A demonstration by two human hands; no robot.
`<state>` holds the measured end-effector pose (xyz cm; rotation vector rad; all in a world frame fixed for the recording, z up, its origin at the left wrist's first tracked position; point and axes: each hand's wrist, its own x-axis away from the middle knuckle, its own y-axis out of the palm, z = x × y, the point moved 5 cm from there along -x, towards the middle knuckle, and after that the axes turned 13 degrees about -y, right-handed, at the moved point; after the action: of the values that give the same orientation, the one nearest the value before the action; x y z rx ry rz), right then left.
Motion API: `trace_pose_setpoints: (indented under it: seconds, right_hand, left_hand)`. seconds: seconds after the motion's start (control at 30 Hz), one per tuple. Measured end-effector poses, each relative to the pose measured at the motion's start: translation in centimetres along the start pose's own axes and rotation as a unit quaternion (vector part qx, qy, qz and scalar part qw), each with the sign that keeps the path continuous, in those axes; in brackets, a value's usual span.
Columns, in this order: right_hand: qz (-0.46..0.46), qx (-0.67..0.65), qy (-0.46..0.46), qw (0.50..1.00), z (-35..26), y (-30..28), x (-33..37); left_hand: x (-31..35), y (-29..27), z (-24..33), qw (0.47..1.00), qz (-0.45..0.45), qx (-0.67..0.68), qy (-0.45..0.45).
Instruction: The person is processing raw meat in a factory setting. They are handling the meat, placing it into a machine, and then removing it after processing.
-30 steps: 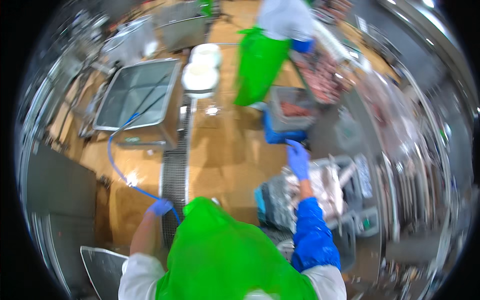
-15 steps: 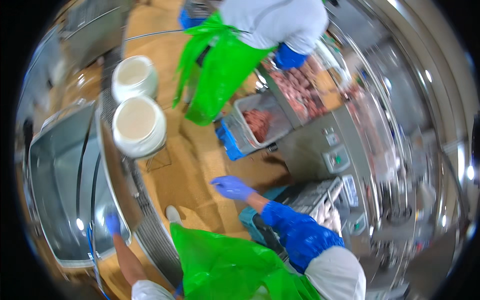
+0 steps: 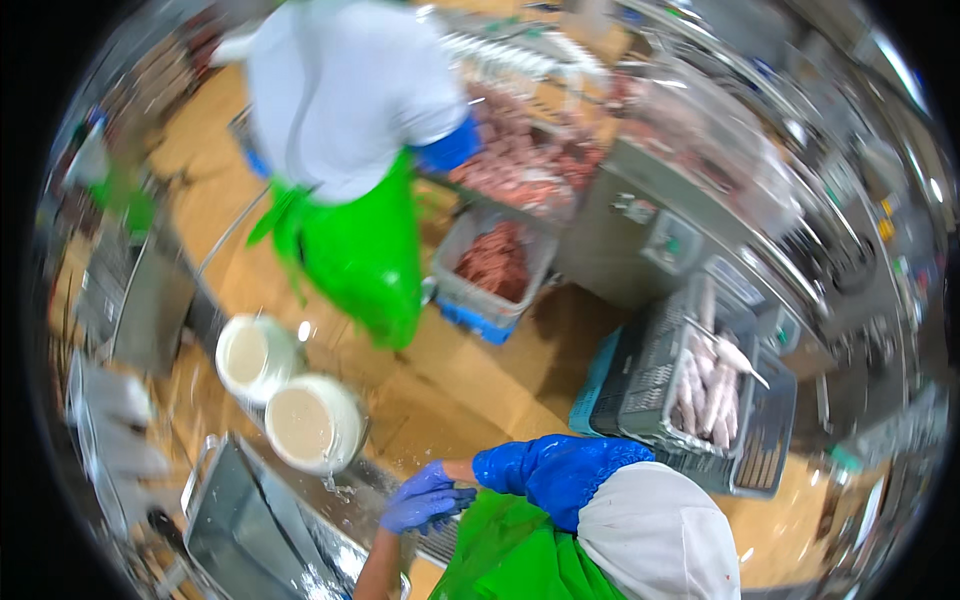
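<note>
As I look down remotely, the purple-gloved left hand [image 3: 402, 517] and purple-gloved right hand [image 3: 424, 482] overlap, touching; how open their fingers are, or whether they grip anything, I cannot tell. Just beside them, a round white bucket [image 3: 348, 425] and an open grey metal tub [image 3: 225, 520] crowd the left.
</note>
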<state>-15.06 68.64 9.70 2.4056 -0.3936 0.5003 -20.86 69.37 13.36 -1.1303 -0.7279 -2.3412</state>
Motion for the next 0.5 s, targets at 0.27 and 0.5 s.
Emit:
trace_pose_setpoints:
  seconds: [0.27,0.5]
  right_hand:
    - [0.380,0.469,-0.136,0.786,5.2,-21.3,33.9]
    - [0.834,0.201,-0.157,0.489,11.1,-22.9,64.5]
  left_hand:
    - [-18.7,6.0,24.8,0.916,0.016,-0.401,0.006]
    - [-28.2,19.2,48.1,0.733,-0.026,-0.604,0.311]
